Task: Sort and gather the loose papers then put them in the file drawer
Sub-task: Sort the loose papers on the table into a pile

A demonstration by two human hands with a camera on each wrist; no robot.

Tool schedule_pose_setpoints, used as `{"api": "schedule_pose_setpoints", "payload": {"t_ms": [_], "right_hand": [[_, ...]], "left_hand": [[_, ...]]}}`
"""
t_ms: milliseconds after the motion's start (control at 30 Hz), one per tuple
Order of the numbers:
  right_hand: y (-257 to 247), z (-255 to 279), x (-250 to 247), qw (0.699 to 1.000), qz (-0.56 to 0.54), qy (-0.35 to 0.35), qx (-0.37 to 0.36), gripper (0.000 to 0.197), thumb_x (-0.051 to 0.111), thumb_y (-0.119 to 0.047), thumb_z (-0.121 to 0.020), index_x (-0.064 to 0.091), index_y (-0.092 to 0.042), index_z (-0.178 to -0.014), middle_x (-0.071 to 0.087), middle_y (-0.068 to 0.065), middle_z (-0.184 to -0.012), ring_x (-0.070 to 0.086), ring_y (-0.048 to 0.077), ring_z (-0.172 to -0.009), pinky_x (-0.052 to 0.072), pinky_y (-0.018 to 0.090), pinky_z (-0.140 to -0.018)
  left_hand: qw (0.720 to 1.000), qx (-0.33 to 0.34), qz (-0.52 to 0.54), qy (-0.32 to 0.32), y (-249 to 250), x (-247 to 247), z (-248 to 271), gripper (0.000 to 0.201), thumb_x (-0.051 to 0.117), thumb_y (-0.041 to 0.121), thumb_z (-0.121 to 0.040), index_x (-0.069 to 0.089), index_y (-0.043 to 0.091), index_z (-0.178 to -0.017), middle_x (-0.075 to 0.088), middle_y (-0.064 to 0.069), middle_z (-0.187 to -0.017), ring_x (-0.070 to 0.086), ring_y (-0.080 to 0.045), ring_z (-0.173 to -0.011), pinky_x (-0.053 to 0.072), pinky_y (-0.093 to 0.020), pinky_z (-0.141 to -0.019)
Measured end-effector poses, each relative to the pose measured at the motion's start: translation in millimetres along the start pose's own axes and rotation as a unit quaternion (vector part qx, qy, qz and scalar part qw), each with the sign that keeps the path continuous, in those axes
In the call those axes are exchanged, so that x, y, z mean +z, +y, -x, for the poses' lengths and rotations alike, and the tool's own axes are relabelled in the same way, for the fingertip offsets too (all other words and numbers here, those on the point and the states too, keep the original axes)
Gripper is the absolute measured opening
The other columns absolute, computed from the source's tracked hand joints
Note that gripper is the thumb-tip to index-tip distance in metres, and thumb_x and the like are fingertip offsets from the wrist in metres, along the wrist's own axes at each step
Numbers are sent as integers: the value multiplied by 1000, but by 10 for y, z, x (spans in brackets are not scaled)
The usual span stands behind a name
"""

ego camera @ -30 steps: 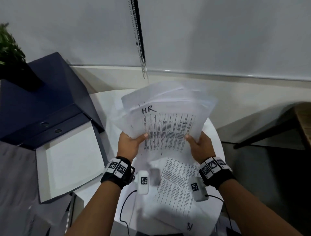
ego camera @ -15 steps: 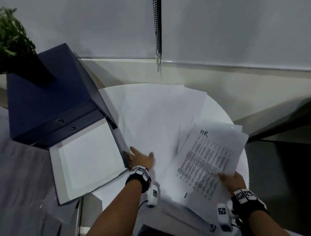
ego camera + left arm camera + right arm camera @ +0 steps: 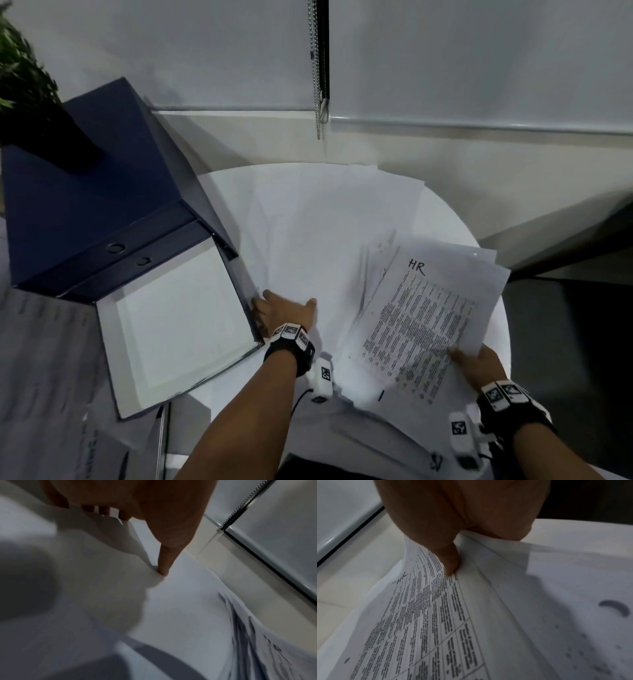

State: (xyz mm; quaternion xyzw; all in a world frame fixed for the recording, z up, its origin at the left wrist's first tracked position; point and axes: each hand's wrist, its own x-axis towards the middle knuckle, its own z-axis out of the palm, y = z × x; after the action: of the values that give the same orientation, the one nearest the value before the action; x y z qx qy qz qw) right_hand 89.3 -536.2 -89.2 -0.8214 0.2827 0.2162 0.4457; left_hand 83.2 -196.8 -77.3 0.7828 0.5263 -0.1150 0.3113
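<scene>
Both hands are low over the round table (image 3: 445,219). My right hand (image 3: 479,365), at about four o'clock on the tabletop, pinches the near corner of the HR stack (image 3: 428,315), thumb (image 3: 450,561) pressed on the printed top sheet and the other fingers hidden under it; the stack fans out toward one o'clock. My left hand (image 3: 284,310), at about eight o'clock, lies flat with fingers spread on the loose sheets (image 3: 308,222) that cover the middle of the table; its thumb tip (image 3: 163,569) touches the paper, and its fingertips reach the drawer's right wall.

Going down in size: the navy file cabinet (image 3: 85,205) stands at ten o'clock, touching the table edge, a potted plant (image 3: 24,89) on top of it. Its bottom drawer (image 3: 178,318) is pulled out toward me, white inside. A bead chain (image 3: 317,68) hangs at twelve o'clock against the blinds.
</scene>
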Motion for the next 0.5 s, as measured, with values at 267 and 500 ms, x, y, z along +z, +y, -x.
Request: {"api": "schedule_pose_setpoints", "payload": {"t_ms": [267,500], "right_hand": [[-25,-64,-59,1000,4,-23,-3,35,70,-14,-87,63,8,-114,65,23,-98,58,29,-78,47,36,-75],[10,-98,-85,999,0,-41,-2,32,71,-13,-86,64,5,-112,65,21,-96,60,29,-77,50,39,-76]], "left_hand": [[996,-35,77,-18,98,-192,-150,84,79,28,-68,34,11,-137,40,-19,-137,48,-39,-121,49,-39,-86],[989,3,105,-104,214,-329,11,61,58,21,-89,37,8,-144,53,-14,-138,57,-33,-117,46,-31,-91]]}}
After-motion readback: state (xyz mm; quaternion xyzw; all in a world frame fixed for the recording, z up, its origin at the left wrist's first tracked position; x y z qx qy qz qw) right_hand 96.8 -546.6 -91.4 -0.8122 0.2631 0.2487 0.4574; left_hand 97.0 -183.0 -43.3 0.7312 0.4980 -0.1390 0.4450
